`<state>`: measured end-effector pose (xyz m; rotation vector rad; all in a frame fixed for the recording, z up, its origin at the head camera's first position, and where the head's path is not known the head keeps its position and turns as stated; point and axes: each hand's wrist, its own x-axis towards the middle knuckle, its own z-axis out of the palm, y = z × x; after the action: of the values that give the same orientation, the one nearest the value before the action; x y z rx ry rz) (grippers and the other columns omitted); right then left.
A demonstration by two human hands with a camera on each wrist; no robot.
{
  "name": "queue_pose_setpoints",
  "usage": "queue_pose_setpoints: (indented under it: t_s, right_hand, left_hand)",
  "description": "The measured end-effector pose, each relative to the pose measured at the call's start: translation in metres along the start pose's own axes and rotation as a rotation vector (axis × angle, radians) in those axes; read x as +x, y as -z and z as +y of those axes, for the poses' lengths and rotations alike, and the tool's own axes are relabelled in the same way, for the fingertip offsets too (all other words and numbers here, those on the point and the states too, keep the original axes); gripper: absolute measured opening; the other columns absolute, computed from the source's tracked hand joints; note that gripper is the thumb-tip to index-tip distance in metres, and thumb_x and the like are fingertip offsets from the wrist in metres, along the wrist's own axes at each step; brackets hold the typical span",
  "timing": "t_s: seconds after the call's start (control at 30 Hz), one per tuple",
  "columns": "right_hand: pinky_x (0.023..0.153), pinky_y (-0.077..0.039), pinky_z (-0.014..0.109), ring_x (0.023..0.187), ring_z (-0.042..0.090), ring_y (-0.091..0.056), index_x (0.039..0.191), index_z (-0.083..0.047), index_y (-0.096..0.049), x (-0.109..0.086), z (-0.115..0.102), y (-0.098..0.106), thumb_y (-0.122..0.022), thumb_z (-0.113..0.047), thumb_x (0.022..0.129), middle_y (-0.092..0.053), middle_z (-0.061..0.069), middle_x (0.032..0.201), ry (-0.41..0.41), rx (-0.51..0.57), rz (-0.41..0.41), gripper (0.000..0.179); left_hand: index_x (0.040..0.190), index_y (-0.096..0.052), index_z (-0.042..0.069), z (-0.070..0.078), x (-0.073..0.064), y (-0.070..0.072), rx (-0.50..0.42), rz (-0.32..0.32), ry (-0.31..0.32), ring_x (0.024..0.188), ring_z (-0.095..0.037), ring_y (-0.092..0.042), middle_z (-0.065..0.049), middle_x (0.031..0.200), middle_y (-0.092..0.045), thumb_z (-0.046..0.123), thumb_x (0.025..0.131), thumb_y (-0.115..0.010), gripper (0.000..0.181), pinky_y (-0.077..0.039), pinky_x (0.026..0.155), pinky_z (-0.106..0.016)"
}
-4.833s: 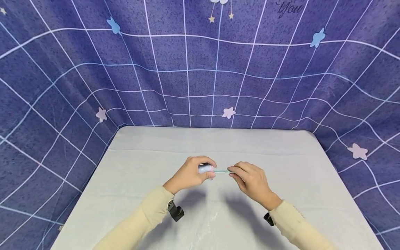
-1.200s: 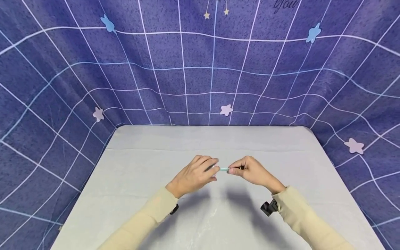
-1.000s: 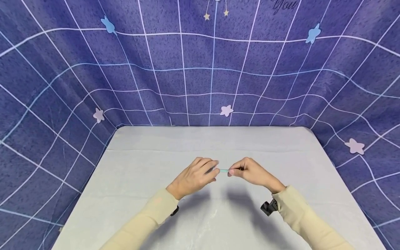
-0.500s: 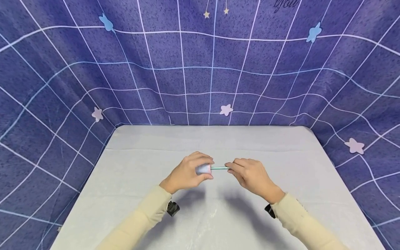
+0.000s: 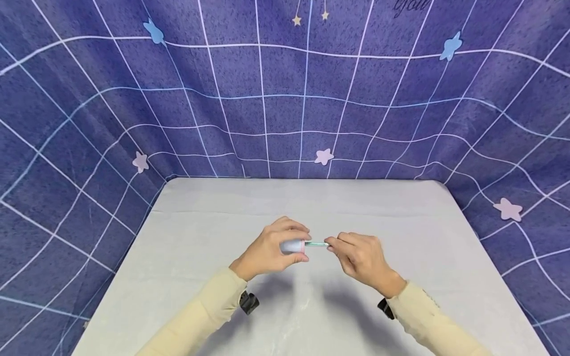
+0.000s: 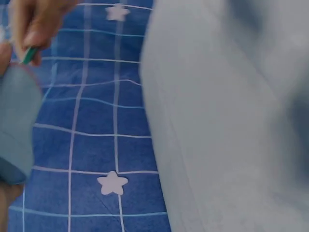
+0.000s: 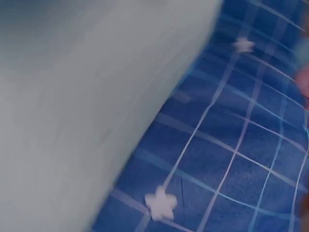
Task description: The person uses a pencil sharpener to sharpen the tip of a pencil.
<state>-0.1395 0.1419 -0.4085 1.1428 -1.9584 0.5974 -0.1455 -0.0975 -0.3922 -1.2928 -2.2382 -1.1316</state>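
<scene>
My left hand (image 5: pixel 269 247) grips a small light blue pencil sharpener (image 5: pixel 291 246) with a pink end, thumb below and fingers above. From that pink end a thin teal pencil (image 5: pixel 317 244) sticks out to the right. The right hand (image 5: pixel 360 256) pinches the pencil's other end between thumb and fingertips, palm turned down. Both hands are held above the table. In the left wrist view the sharpener (image 6: pixel 17 116) shows at the left edge, with the green pencil (image 6: pixel 30 55) at its top. The right wrist view catches only the pink end (image 7: pixel 303 81) at its right edge.
A white cloth covers the table (image 5: pixel 213 202) under the hands, with their shadows on it. A purple-blue curtain (image 5: pixel 285 113) printed with grid lines and stars hangs at the back and both sides. Black wrist cameras (image 5: pixel 248 301) sit at the cuffs.
Both wrists have rolled over since about a second ago, and more of the sharpener shows. The right fingers have turned over on the pencil, which still enters the pink end.
</scene>
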Motion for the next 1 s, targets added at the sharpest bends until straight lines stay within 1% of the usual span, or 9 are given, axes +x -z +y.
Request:
queue_pose_setpoints:
  t_s: [0.13,0.23,0.33,0.4,0.47,0.57,0.7,0.8,1.0]
  right_hand:
    - [0.045,-0.03,0.013,0.049,-0.006,-0.033,0.086,-0.007,-0.075,0.009,-0.001,0.015,-0.067,-0.012,0.087,-0.058,-0.01,0.062,-0.43,0.403,-0.344,0.01]
    - [0.049,-0.029,0.017,0.052,-0.003,-0.032,0.088,0.003,-0.074,0.015,0.004,0.022,-0.064,-0.006,0.087,-0.054,-0.009,0.061,-0.736,0.698,-0.534,0.013]
    - [0.05,-0.026,0.018,0.053,0.001,-0.03,0.09,0.013,-0.069,0.017,0.009,0.022,-0.06,-0.003,0.089,-0.045,-0.009,0.058,-0.894,0.897,-0.635,0.019]
    - [0.05,-0.026,0.017,0.053,0.002,-0.032,0.092,0.014,-0.069,0.016,0.011,0.02,-0.06,-0.004,0.09,-0.041,-0.009,0.057,-0.921,0.915,-0.645,0.02]
    - [0.049,-0.029,0.018,0.053,0.002,-0.036,0.092,0.01,-0.07,0.014,0.01,0.017,-0.06,-0.006,0.09,-0.046,-0.008,0.058,-0.894,0.868,-0.617,0.019]
    - [0.047,-0.034,0.018,0.052,0.001,-0.042,0.095,-0.003,-0.074,0.012,0.008,0.014,-0.065,-0.01,0.088,-0.058,-0.006,0.066,-0.75,0.637,-0.514,0.013]
    - [0.048,-0.041,0.02,0.054,0.001,-0.047,0.097,-0.012,-0.073,0.008,0.004,0.008,-0.072,-0.014,0.083,-0.064,-0.008,0.075,-0.376,0.192,-0.304,0.014]
    - [0.052,-0.044,0.023,0.059,0.007,-0.054,0.098,-0.01,-0.071,0.004,0.005,0.003,-0.065,-0.018,0.089,-0.065,-0.005,0.079,-0.14,-0.062,-0.14,0.014]
    - [0.051,-0.04,0.024,0.059,0.013,-0.056,0.098,-0.006,-0.072,-0.002,0.008,-0.009,-0.052,-0.022,0.099,-0.066,-0.001,0.08,0.042,-0.178,0.072,0.026]
  left_hand:
    - [0.098,-0.068,0.01,0.002,-0.004,-0.006,0.242,0.019,-0.217,0.094,-0.017,-0.058,-0.006,0.106,-0.066,0.021,0.07,-0.084,0.034,-0.048,0.081,-0.025]
    - [0.097,-0.066,0.013,0.002,-0.005,-0.01,0.416,0.023,-0.337,0.092,-0.017,-0.057,-0.005,0.106,-0.065,0.026,0.071,-0.083,0.034,-0.046,0.079,-0.028]
    - [0.095,-0.065,0.014,0.001,-0.005,-0.012,0.533,0.023,-0.423,0.09,-0.018,-0.057,-0.004,0.105,-0.065,0.028,0.07,-0.083,0.034,-0.044,0.075,-0.027]
    - [0.096,-0.065,0.014,0.0,-0.005,-0.011,0.555,0.017,-0.44,0.09,-0.018,-0.057,-0.004,0.105,-0.065,0.029,0.069,-0.083,0.035,-0.044,0.074,-0.027]
    - [0.097,-0.065,0.013,-0.001,-0.004,-0.009,0.532,0.017,-0.428,0.091,-0.019,-0.057,-0.005,0.105,-0.065,0.028,0.07,-0.083,0.035,-0.046,0.076,-0.028]
    - [0.099,-0.066,0.011,-0.003,-0.001,-0.004,0.425,0.018,-0.336,0.094,-0.019,-0.059,-0.007,0.106,-0.066,0.024,0.071,-0.083,0.035,-0.048,0.082,-0.029]
    - [0.1,-0.07,0.007,-0.006,0.001,0.0,0.233,0.038,-0.138,0.098,-0.02,-0.061,-0.008,0.105,-0.068,0.02,0.071,-0.084,0.036,-0.051,0.086,-0.028]
    - [0.101,-0.072,0.006,-0.007,0.002,0.002,0.106,0.042,0.028,0.099,-0.02,-0.064,-0.007,0.104,-0.07,0.019,0.07,-0.085,0.037,-0.053,0.083,-0.028]
    - [0.105,-0.072,0.013,-0.004,0.004,0.008,-0.124,-0.021,0.348,0.084,-0.014,-0.063,-0.003,0.101,-0.07,0.02,0.073,-0.082,0.033,-0.052,0.07,-0.025]
